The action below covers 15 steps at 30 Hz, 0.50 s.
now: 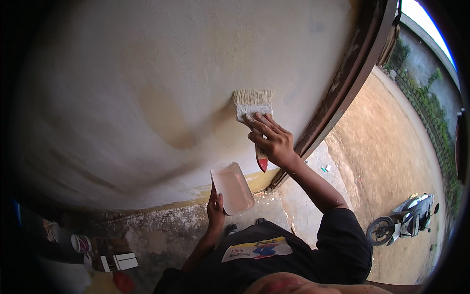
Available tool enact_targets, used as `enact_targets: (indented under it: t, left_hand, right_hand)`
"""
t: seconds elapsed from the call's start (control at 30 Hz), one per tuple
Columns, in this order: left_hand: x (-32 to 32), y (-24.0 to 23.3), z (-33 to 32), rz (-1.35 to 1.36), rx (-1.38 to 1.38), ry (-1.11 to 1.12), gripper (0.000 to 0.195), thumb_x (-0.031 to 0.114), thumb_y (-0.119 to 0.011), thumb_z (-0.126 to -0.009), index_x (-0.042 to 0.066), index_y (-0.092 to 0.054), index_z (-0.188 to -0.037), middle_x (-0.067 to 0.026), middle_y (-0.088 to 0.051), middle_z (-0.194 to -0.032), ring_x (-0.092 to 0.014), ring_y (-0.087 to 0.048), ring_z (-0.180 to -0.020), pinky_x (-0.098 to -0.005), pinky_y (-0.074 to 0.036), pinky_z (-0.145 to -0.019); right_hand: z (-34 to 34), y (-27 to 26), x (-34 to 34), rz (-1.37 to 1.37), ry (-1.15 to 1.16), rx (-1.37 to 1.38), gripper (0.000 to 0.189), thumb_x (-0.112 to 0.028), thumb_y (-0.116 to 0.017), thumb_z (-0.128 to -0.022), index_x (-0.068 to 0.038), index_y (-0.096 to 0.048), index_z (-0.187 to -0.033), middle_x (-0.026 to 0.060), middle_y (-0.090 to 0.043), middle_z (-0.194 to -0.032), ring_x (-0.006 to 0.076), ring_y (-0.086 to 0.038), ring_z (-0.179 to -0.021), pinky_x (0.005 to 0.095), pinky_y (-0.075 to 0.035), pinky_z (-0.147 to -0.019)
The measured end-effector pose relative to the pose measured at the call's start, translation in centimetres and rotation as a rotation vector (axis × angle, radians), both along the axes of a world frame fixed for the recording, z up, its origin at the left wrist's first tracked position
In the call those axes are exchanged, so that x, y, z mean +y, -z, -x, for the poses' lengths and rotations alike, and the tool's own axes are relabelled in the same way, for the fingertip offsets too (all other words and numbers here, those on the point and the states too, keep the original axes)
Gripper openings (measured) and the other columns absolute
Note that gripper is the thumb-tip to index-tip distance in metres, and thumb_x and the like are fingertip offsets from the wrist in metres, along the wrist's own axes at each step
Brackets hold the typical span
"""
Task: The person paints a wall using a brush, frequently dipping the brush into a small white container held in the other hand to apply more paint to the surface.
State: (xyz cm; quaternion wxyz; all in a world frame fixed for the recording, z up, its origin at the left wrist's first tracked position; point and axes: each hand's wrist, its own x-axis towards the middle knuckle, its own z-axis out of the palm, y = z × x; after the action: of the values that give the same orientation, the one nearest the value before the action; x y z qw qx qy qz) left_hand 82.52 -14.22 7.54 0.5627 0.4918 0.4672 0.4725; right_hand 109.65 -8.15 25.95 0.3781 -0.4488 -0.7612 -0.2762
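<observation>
My right hand (pixel 271 137) grips a wide flat paintbrush (pixel 254 104) by its ferrule and wooden handle, which ends in a red tip. The pale bristles point up and lie at or very close to the wall (pixel 205 73); whether they touch cannot be told. White paint spots mark my fingers. Lower down, my left hand (pixel 216 207) holds a shallow rectangular tray (pixel 233 189) by its left side, tilted towards me. Thin whitish liquid appears to lie inside it. The wall carries uneven whitish paint over yellowish patches, with a bare yellow strip along its base.
A dark wooden frame (pixel 345 88) edges the wall at right. Beyond it are bare ground (pixel 382 147) and a parked motor scooter (pixel 404 220). A paint bucket (pixel 80 243), white boxes (pixel 125 261) and a red item (pixel 123 282) sit lower left on the paint-spattered concrete floor (pixel 161 228).
</observation>
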Motion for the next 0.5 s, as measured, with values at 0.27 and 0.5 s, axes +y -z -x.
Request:
enact_targets:
  t: [0.27, 0.5]
  left_hand:
    - [0.0, -0.6, 0.0, 0.022, 0.016, 0.043, 0.058, 0.019, -0.054, -0.106, 0.012, -0.038, -0.162, -0.0094, -0.06, -0.142, -0.015, -0.057, -0.122, -0.03, -0.048, -0.1]
    - [-0.3, 0.2, 0.0, 0.074, -0.077, 0.028, 0.058, 0.018, -0.054, -0.106, 0.009, -0.037, -0.162, -0.0101, -0.057, -0.147, -0.016, -0.057, -0.124, -0.0312, -0.048, -0.101]
  right_hand:
    - [1.5, 7.0, -1.1, 0.272, -0.065, 0.037, 0.011, -0.014, -0.069, -0.081, -0.013, -0.07, -0.092, 0.0047, -0.068, -0.136, 0.0268, -0.064, -0.128, 0.0403, -0.052, -0.111]
    - [1.1, 8.7, -0.7, 0.679, -0.135, 0.109, 0.01, -0.011, -0.068, -0.082, -0.014, -0.067, -0.091, -0.0067, -0.067, -0.139, 0.019, -0.071, -0.113, 0.0374, -0.06, -0.068]
